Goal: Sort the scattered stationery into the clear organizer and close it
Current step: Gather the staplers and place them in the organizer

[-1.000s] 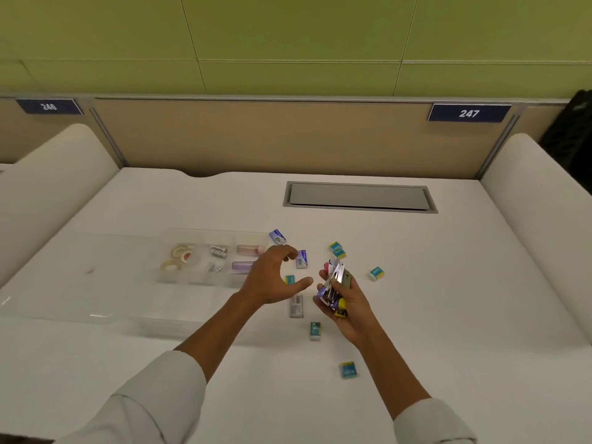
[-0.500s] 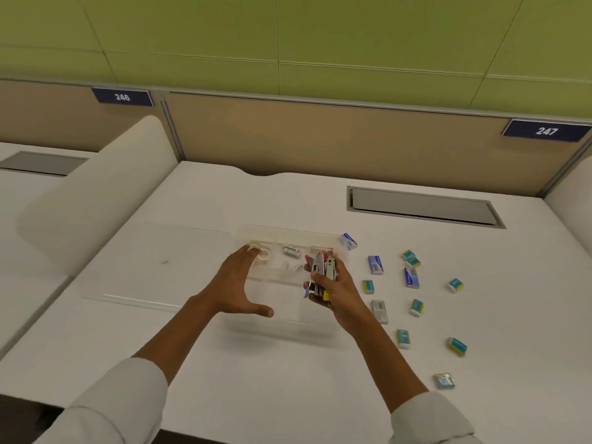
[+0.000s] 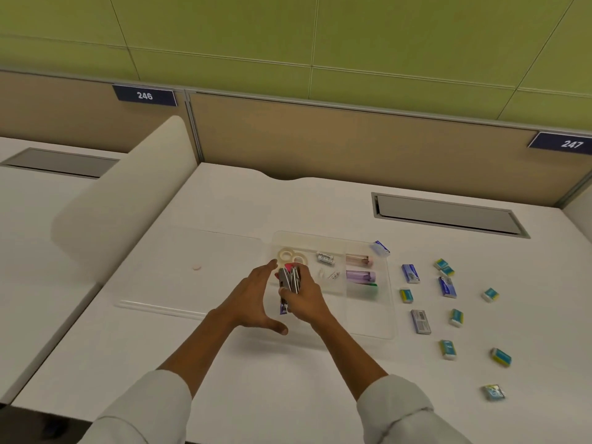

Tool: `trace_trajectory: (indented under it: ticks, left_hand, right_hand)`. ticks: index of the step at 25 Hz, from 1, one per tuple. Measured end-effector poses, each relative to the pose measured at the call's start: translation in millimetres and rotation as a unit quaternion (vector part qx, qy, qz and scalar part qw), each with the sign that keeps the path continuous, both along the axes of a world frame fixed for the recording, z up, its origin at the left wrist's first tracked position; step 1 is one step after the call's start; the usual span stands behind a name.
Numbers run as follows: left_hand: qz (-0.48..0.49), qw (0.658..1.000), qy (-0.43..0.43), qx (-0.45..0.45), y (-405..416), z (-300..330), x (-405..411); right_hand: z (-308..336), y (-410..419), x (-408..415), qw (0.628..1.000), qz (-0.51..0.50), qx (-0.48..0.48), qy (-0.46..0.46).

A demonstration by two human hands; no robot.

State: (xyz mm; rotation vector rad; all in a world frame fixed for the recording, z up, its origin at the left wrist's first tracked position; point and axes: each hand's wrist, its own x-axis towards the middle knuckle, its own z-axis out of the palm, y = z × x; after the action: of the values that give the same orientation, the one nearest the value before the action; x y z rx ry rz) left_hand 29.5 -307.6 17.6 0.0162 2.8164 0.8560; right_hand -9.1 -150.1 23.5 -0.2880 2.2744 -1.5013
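the right hand (image 3: 306, 299) is gripping a bundle of staplers (image 3: 290, 280) over the clear organizer (image 3: 368, 328); the left hand (image 3: 253, 302) is hovering beside it, grip wide.

Bright even light, soft shadows, slight blur, wide-angle edge bending.

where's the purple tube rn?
In the head view the purple tube lies in the organizer's right column, between the pink tube behind it and a green item in front.
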Motion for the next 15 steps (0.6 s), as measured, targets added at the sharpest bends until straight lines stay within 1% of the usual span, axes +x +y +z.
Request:
trace_trajectory:
  ticks: [4, 9, 11, 15]
  left_hand:
    - [0.007, 1.000, -0.004, 0.028, -3.3, 2.6, 0.1]
    - [0.004, 1.000, -0.012, 0.027, -2.2, 5.6, -4.1]
    - [-0.004, 1.000, -0.013, 0.028, -1.9, 7.6, -4.9]
    - [-0.014, 1.000, -0.006, 0.018, -3.1, 7.9, -4.3]
  right_hand:
    - [-8.1, -17.6, 2.1, 0.995, 0.003, 0.086, 0.059]
    - [-16.1, -33.9, 2.6, 0.982, -0.012, 0.172, 0.077]
    - [-18.4, -38.3, 5.8, 0.981, -0.024, 0.173, 0.081]
    - [-24.0, -37.5, 11.8, 0.983, -0.038, 0.139, 0.113]
